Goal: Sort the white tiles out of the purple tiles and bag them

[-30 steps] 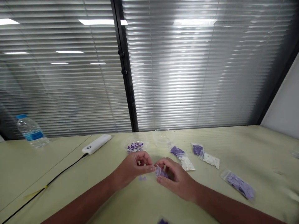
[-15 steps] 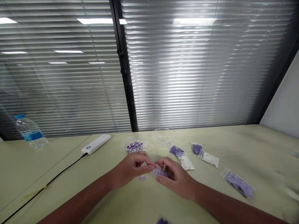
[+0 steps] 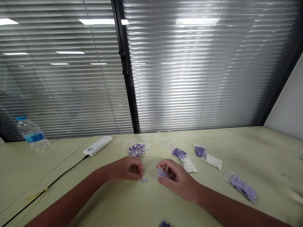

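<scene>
Table (image 3: 146, 205): being worked over by both hands. Left hand (image 3: 125, 169): fingers being held nearly together; whether anything is being pinched cannot be told. Right hand (image 3: 179, 182): bag (image 3: 162, 172) being clamped between fingers, over the table. Bag: small, clear, crumpled; lilac contents seemingly being left mostly inside. Pieces (image 3: 146, 180): two, lilac, already being laid out beside the left fingers.

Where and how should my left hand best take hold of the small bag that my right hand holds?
Probably by the left end of the small bag, pinched lightly from the left: this end points toward your left hand and shows uncovered, while your right hand hides part of the rest. The thin-looking film suits a light pinch.
</scene>
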`<act>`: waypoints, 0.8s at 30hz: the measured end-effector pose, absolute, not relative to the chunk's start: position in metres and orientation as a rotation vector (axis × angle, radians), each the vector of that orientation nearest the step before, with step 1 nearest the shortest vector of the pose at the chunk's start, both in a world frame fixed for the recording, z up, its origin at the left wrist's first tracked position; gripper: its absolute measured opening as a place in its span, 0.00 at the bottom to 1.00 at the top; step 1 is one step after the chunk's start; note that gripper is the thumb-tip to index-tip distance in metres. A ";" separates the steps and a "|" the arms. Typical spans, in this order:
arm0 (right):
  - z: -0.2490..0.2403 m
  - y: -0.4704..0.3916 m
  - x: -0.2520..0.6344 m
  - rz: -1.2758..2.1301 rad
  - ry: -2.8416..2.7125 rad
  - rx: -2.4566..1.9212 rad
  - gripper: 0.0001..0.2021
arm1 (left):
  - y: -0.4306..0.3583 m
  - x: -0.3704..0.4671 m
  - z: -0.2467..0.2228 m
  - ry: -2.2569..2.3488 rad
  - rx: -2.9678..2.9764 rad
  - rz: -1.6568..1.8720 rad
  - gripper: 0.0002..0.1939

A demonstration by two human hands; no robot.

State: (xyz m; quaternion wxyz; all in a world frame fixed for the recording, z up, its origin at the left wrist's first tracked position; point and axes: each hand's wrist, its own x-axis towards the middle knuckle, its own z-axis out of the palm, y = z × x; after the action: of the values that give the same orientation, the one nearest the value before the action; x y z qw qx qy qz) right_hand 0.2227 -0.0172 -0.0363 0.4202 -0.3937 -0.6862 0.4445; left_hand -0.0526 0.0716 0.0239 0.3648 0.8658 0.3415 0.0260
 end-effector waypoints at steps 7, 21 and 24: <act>-0.032 -0.023 0.226 0.908 -1.967 -0.936 0.19 | 0.069 -0.046 0.018 0.878 2.216 0.089 0.13; -0.022 -0.027 0.223 0.795 -2.134 -0.899 0.16 | 0.069 -0.047 0.018 0.859 2.208 0.094 0.08; -0.021 -0.028 0.223 0.792 -2.151 -0.907 0.16 | 0.069 -0.046 0.015 0.883 2.199 0.108 0.07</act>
State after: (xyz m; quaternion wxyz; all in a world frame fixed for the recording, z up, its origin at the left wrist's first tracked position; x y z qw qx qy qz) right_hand 0.2227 -0.0276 -0.0209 0.3318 -0.3471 -0.8231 0.3031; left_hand -0.0464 0.0691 0.0148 0.3752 0.8593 0.3451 0.0424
